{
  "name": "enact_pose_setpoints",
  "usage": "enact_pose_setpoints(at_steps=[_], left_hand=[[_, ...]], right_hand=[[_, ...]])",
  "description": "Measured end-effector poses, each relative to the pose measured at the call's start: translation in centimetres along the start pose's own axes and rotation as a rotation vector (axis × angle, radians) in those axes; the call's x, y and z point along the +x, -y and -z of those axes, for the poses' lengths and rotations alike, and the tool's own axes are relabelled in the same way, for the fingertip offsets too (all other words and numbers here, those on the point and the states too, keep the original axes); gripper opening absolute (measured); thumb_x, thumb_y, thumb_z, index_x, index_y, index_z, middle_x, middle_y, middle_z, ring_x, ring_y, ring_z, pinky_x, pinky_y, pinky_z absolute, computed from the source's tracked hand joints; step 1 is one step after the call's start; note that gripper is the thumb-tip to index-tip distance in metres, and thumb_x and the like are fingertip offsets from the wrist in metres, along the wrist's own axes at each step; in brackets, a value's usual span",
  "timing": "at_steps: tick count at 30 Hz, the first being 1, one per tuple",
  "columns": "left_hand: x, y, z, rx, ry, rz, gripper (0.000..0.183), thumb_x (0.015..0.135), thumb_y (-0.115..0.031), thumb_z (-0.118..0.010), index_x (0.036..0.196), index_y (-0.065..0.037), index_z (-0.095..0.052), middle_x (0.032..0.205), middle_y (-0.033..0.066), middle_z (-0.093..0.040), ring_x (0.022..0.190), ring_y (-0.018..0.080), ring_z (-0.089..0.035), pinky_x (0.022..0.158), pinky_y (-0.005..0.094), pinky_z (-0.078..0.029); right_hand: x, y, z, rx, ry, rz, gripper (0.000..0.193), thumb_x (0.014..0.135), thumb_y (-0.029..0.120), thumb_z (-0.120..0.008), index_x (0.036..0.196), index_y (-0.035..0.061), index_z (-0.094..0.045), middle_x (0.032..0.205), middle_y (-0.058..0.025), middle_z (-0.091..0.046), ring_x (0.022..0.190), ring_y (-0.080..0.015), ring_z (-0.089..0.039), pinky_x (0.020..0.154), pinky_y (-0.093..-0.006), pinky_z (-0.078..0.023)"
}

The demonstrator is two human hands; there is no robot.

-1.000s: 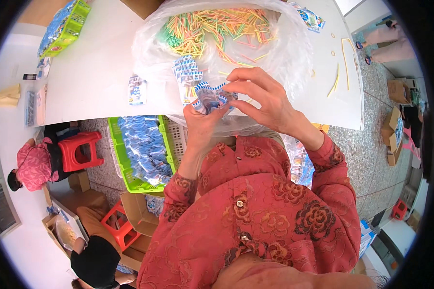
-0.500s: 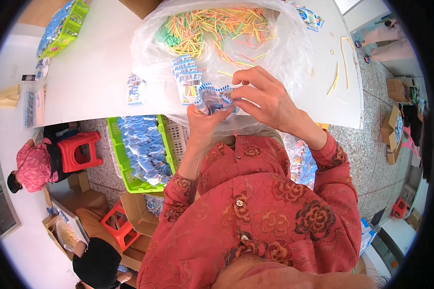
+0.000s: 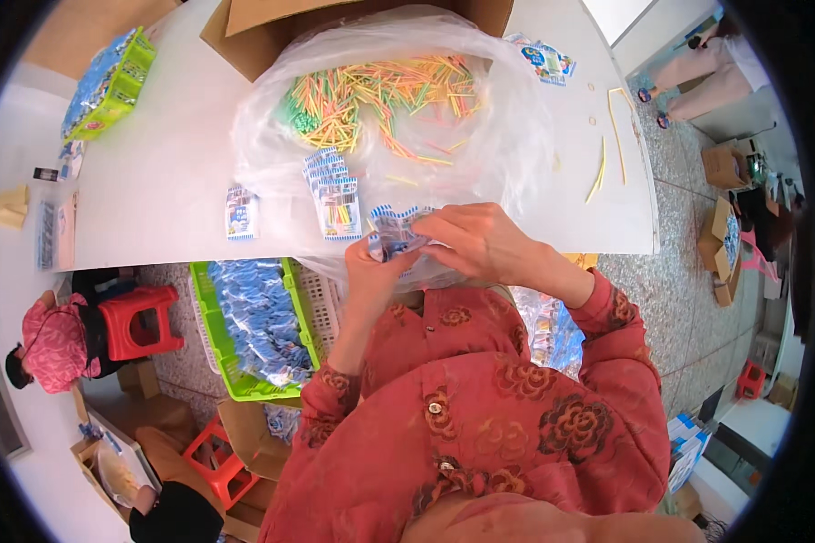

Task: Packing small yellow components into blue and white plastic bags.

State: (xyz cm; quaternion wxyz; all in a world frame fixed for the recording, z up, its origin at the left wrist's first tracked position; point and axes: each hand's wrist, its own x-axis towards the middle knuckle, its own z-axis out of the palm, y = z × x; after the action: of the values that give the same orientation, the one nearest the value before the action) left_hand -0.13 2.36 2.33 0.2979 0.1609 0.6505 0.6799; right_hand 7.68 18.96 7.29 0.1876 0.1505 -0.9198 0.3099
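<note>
My left hand (image 3: 371, 271) pinches the lower left of a small blue-and-white plastic packet (image 3: 395, 226) at the table's near edge. My right hand (image 3: 480, 242) has its fingers together on the packet's right side, by its upper rim. What lies inside the packet is hard to make out. Just left of it, a few overlapping packets (image 3: 339, 210) show thin coloured sticks through a clear window. Beyond my hands, a heap of short yellow, pink and green sticks (image 3: 371, 95) lies on a crumpled clear plastic bag (image 3: 507, 154).
A single packet (image 3: 242, 214) lies at left on the white table (image 3: 172, 181). Below the edge stands a green crate (image 3: 210, 317) of blue packets. A cardboard box (image 3: 290, 20) is at the back. A seated person (image 3: 59, 330) and red stools (image 3: 140, 321) are at left.
My right hand's raised, spread fingers have come down and closed on the packet's right side. The whole view has shifted, so the table sits lower and more of the back box shows.
</note>
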Motion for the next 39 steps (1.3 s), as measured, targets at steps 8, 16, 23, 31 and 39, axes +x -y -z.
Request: enact_pose_setpoints(at_steps=[8, 16, 23, 31, 39], left_hand=[[-0.1, -0.3, -0.4, -0.095, 0.037, -0.037, 0.017, 0.072, 0.003, -0.064, 0.089, 0.001, -0.064, 0.078, -0.0006, -0.063, 0.068, 0.0038, -0.054, 0.060, 0.0200, -0.045], [0.1, 0.5, 0.3, -0.106, 0.011, -0.123, 0.014, 0.074, 0.003, -0.063, 0.088, 0.000, -0.063, 0.075, -0.0026, -0.060, 0.066, 0.0029, -0.050, 0.059, 0.0198, -0.043], [0.3, 1.5, 0.7, -0.226, -0.032, -0.093, 0.018, 0.074, 0.003, -0.065, 0.091, 0.001, -0.062, 0.083, 0.0009, -0.063, 0.071, 0.0044, -0.055, 0.062, 0.0207, -0.045], [0.9, 1.0, 2.3, -0.214, -0.074, -0.077, 0.029, 0.072, 0.007, -0.065, 0.100, 0.002, -0.060, 0.092, 0.0042, -0.063, 0.080, 0.0101, -0.059, 0.071, 0.0237, -0.048], [1.4, 0.3, 2.9, -0.265, -0.112, -0.021, 0.029, 0.071, 0.006, -0.066, 0.099, 0.002, -0.059, 0.091, 0.0052, -0.063, 0.079, 0.0106, -0.059, 0.071, 0.0242, -0.049]], right_hand=[[0.9, -0.1, 0.0, -0.123, 0.000, 0.054, 0.014, 0.068, 0.006, -0.064, 0.074, 0.0043, -0.052, 0.073, -0.0081, -0.053, 0.071, -0.0248, -0.053, 0.059, -0.0341, -0.045], [2.0, 0.7, -0.3, 0.027, -0.002, 0.012, 0.012, 0.066, 0.004, -0.064, 0.073, 0.0043, -0.054, 0.072, -0.0085, -0.052, 0.068, -0.0255, -0.051, 0.057, -0.0342, -0.045], [3.7, -2.0, 0.4, 0.657, 0.075, -0.383, 0.005, 0.078, 0.004, -0.060, 0.082, 0.0016, -0.058, 0.075, -0.0010, -0.058, 0.066, -0.0071, -0.053, 0.058, -0.0241, -0.043], [3.6, -18.6, 0.9, -0.225, -0.159, -0.346, 0.018, 0.075, 0.000, -0.056, 0.092, 0.0037, -0.059, 0.088, -0.0097, -0.060, 0.070, -0.0222, -0.059, 0.061, -0.0318, -0.048], [6.9, -24.1, 0.7, -0.528, 0.074, -0.191, 0.022, 0.076, 0.002, -0.050, 0.096, 0.0051, -0.058, 0.101, -0.0132, -0.057, 0.089, -0.0316, -0.057, 0.073, -0.0395, -0.047]])
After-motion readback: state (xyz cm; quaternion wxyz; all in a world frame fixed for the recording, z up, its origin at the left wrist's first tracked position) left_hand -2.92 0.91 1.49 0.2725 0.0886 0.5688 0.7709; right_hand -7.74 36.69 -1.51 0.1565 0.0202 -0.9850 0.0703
